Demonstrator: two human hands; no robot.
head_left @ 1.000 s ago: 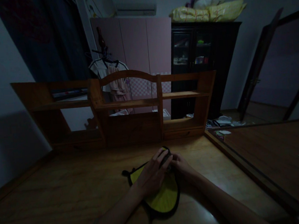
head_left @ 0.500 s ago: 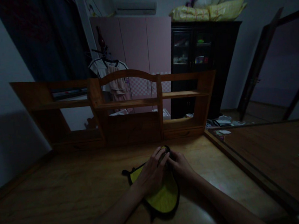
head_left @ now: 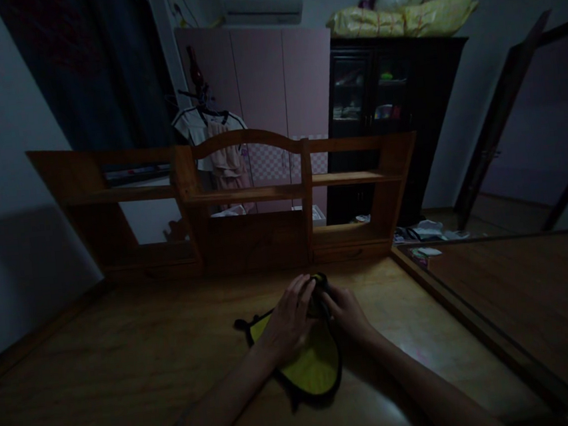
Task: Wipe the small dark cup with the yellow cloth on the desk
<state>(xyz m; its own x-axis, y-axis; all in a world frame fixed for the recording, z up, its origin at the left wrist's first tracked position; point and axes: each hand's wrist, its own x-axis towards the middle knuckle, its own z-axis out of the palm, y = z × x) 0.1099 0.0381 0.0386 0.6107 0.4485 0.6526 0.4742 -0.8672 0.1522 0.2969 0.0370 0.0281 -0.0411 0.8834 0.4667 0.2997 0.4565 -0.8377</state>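
Observation:
A flat yellow cloth piece with black edging [head_left: 313, 369] lies on the wooden surface, short black tabs sticking out at its left and lower corners. My left hand [head_left: 291, 316] lies across its upper part, fingers bent around the far end. From the right, my right hand [head_left: 344, 311] pinches the same dark far edge, its fingertips close to those of the left. The far end is raised and bunched between both hands. Exactly what the fingertips grip there is partly hidden and dim.
A wooden shelf unit [head_left: 251, 243] spans the back of the wooden surface [head_left: 127, 362]. A raised wooden rail [head_left: 454, 310] runs along the right. Behind stand a pink wardrobe [head_left: 261, 81], a black cabinet [head_left: 396, 128] and hanging clothes [head_left: 225, 151].
The whole view has shifted slightly. Both hands stay at the cloth's far edge, with only small finger movements.

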